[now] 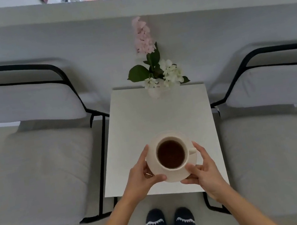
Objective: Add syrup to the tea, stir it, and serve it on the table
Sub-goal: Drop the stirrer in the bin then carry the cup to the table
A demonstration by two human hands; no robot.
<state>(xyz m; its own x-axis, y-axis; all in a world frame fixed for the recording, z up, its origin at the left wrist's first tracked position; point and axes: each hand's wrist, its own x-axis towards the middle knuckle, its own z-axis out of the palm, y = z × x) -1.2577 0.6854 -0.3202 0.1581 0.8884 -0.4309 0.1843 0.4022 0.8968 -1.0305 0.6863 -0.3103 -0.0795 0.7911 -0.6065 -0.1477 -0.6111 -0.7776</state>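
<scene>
While both the left hand (143, 174) and right hand (202, 170) pinch the saucer (174, 175) under the tea cup (171, 154), a flower vase (154, 91) stands well beyond them on the table (159, 114).

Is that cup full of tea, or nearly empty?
Fairly full: dark tea fills the cup close to its rim. It sits upright on the saucer, nothing spilled.

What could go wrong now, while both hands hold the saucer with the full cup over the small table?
1. The tea stands high in the cup; a tilt of the saucer may spill it.
2. The left hand and right hand grip only the saucer rim, so the cup might slide.
3. The saucer is near the front edge of the table; set down there, it could be knocked off.
</scene>
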